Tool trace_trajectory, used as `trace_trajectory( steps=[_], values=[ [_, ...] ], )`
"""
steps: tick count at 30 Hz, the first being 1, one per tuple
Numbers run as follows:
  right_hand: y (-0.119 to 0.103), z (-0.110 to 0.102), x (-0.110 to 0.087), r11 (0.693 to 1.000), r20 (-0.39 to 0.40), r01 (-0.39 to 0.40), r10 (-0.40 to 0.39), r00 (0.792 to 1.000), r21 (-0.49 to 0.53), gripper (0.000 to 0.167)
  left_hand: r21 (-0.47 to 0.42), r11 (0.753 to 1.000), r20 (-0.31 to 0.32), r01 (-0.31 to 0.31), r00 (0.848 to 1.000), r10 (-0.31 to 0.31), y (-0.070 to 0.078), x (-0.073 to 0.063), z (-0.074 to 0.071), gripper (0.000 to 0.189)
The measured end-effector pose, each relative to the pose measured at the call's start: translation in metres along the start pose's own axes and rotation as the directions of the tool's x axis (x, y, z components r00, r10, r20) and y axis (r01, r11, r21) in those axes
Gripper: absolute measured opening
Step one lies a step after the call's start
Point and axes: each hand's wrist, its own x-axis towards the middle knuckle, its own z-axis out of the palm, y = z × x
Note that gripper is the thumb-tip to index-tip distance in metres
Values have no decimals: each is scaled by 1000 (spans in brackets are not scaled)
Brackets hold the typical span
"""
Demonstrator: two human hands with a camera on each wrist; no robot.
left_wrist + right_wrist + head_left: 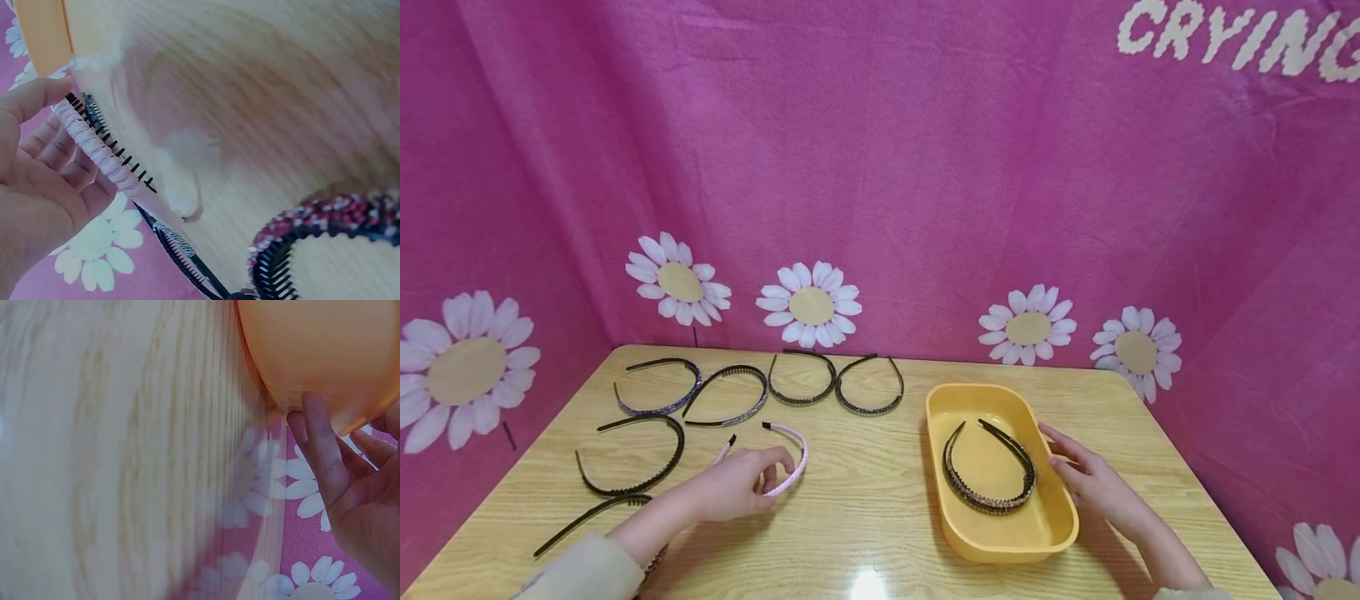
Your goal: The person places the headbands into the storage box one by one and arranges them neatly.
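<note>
My left hand (747, 483) holds a lilac-pink headband (803, 460) at its curved side, pinched between thumb and fingers. Its two dark tips point toward the back of the table. In the left wrist view, the headband (94, 147) shows a wrapped outer side and black comb teeth inside. At the right, my right hand (1090, 482) rests against the outer side of a yellow tub (951, 525). The right wrist view shows fairly straight fingers (322, 434) touching its wall. Inside the tub lie dark, glittery headbands (992, 503), close together and overlapping.
Along the back lie a blue glittery headband (696, 387), a silvery one (752, 410) and two dark ones (805, 402). Black headbands (677, 454) lie at the left. A red-pink sparkly headband (312, 215) sits under my left forearm. Pink flowered cloth (910, 208) hangs behind.
</note>
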Motion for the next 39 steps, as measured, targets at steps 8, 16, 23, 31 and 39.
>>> trace_trajectory(
  steps=[8,16,23,31,39],
  values=[
    [0,0,0,1000,2,-8,8,1000,5,58,-20,1000,-9,11,1000,-11,9,2,-7,35],
    [-1,0,0,1000,3,-6,6,1000,14,57,60,997,-113,39,993,-32,17,1,-15,27],
    [0,0,0,1000,5,-8,8,1000,22,57,217,975,-272,36,962,25,22,3,-16,24],
    [3,0,1,1000,-3,-4,4,1000,6,57,326,945,-412,22,903,121,18,7,-17,27],
    [1,0,0,1000,-1,-4,4,1000,10,57,257,966,-379,15,922,86,23,11,-21,20]
  ],
)
